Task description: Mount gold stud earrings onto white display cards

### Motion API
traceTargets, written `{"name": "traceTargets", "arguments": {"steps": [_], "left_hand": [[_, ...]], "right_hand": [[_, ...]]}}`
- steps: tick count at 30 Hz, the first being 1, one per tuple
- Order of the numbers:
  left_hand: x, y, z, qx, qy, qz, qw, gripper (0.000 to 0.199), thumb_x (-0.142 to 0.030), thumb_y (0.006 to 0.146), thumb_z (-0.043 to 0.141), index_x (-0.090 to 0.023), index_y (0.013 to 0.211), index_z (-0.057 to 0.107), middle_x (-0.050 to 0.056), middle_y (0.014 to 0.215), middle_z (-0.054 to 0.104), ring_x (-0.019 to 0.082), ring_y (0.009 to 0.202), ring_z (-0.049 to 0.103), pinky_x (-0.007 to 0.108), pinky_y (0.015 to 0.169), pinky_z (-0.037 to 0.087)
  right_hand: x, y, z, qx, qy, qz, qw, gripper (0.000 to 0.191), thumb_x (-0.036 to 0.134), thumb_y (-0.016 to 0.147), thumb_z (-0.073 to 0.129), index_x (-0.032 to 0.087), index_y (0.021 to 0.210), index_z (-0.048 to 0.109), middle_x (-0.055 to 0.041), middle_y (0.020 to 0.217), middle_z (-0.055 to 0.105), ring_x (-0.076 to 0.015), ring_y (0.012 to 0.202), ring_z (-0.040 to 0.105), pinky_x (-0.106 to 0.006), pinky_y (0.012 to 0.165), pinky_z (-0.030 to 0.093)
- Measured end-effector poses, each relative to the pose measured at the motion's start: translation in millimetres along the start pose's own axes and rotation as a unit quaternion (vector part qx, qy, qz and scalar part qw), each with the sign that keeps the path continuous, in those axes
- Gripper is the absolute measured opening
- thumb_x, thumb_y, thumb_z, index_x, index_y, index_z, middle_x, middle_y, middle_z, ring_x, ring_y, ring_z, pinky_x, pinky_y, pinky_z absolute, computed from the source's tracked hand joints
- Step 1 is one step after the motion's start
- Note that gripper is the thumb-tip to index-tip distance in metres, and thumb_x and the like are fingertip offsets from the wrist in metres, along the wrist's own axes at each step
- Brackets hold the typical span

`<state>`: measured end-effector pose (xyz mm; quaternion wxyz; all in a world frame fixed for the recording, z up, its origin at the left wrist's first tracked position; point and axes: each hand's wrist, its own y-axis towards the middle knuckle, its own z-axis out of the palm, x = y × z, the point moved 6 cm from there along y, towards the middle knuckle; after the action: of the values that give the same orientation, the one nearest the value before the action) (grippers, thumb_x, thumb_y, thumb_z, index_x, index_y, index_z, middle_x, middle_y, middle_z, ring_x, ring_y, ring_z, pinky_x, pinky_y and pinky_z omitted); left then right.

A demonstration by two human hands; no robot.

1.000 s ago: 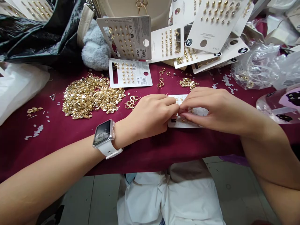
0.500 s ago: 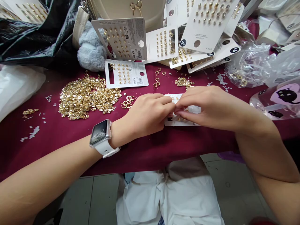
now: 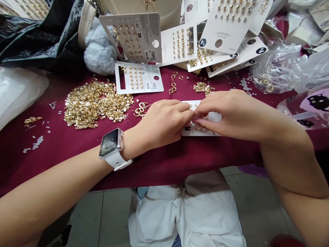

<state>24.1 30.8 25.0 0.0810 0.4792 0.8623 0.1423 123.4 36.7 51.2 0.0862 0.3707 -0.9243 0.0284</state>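
Note:
A white earring card (image 3: 186, 133) with small gold pieces on it lies on the dark red cloth, partly covered by both hands. My left hand (image 3: 164, 121), watch at the wrist, rests over the card's left side with its fingers closed. From the right, my right hand (image 3: 226, 115) reaches across the card, thumb and fingertips pinched together against the left fingertips. Whatever sits between the fingertips is too small and hidden to make out. Just left of my left hand lie several gold hoop earrings (image 3: 140, 110). Beyond my right hand is a small heap of gold earring backs (image 3: 203, 87).
A large pile of gold earring backs (image 3: 97, 104) spreads at the left. Filled earring cards (image 3: 140, 78) stand and lie along the back, near a grey plush thing (image 3: 99, 48). Clear plastic bags (image 3: 277, 68) crowd the right, a black bag (image 3: 51, 37) the back left.
Both hands stay at the card with fingertips together, nearly unmoved. The whole view has shifted slightly.

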Motion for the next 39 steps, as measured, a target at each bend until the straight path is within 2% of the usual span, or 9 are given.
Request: {"name": "traceTargets", "arguments": {"steps": [9, 13, 22, 28, 39], "left_hand": [[-0.6, -1.4, 0.7, -0.012, 0.005, 0.000, 1.000, 0.022, -0.007, 0.081, 0.043, -0.016, 0.079, 0.063, 0.002, 0.078, 0.065, 0.017, 0.072, 0.061, 0.027, 0.059, 0.038], [-0.6, -1.8, -0.7, -0.025, 0.003, 0.004, 1.000, 0.022, -0.007, 0.081, 0.043, -0.016, 0.077, 0.063, 0.002, 0.078, 0.066, 0.017, 0.072, 0.062, 0.027, 0.058, 0.039], [-0.5, -1.2, 0.0, -0.013, 0.002, 0.002, 1.000, 0.021, -0.006, 0.079, 0.044, -0.016, 0.078, 0.063, 0.002, 0.078, 0.066, 0.017, 0.074, 0.061, 0.028, 0.059, 0.039], [-0.9, -1.9, 0.3, -0.023, 0.007, 0.005, 1.000, 0.021, -0.008, 0.082, 0.044, -0.016, 0.079, 0.063, 0.002, 0.079, 0.066, 0.018, 0.074, 0.062, 0.028, 0.059, 0.041], [-0.9, -0.3, 2.0, 0.010, 0.010, -0.008, 1.000, 0.020, -0.010, 0.083, 0.047, -0.015, 0.086, 0.066, 0.004, 0.082, 0.066, 0.017, 0.077, 0.062, 0.028, 0.061, 0.041]], "right_hand": [[1.1, -6.7, 0.3, -0.030, -0.018, -0.006, 0.999, 0.024, 0.019, 0.087, 0.049, 0.020, 0.076, 0.071, -0.0049, 0.079, 0.072, -0.0203, 0.076, 0.065, -0.030, 0.063, 0.044], [1.2, -7.3, 1.1, -0.027, -0.022, -0.006, 0.999, 0.025, 0.019, 0.087, 0.048, 0.020, 0.075, 0.070, -0.0048, 0.079, 0.071, -0.0198, 0.076, 0.065, -0.029, 0.063, 0.044], [-0.8, -7.7, 1.3, -0.041, 0.016, 0.010, 0.999, 0.021, 0.019, 0.086, 0.049, 0.020, 0.079, 0.068, -0.0044, 0.083, 0.072, -0.0192, 0.077, 0.065, -0.029, 0.065, 0.045], [0.9, -5.9, 1.6, -0.026, -0.009, -0.001, 1.000, 0.025, 0.020, 0.087, 0.047, 0.020, 0.075, 0.069, -0.0053, 0.081, 0.072, -0.0209, 0.076, 0.065, -0.030, 0.064, 0.044], [5.3, -4.9, 0.0, -0.034, -0.046, -0.019, 0.998, 0.025, 0.017, 0.086, 0.046, 0.018, 0.073, 0.068, -0.0064, 0.077, 0.070, -0.0200, 0.072, 0.063, -0.030, 0.061, 0.042]]}}
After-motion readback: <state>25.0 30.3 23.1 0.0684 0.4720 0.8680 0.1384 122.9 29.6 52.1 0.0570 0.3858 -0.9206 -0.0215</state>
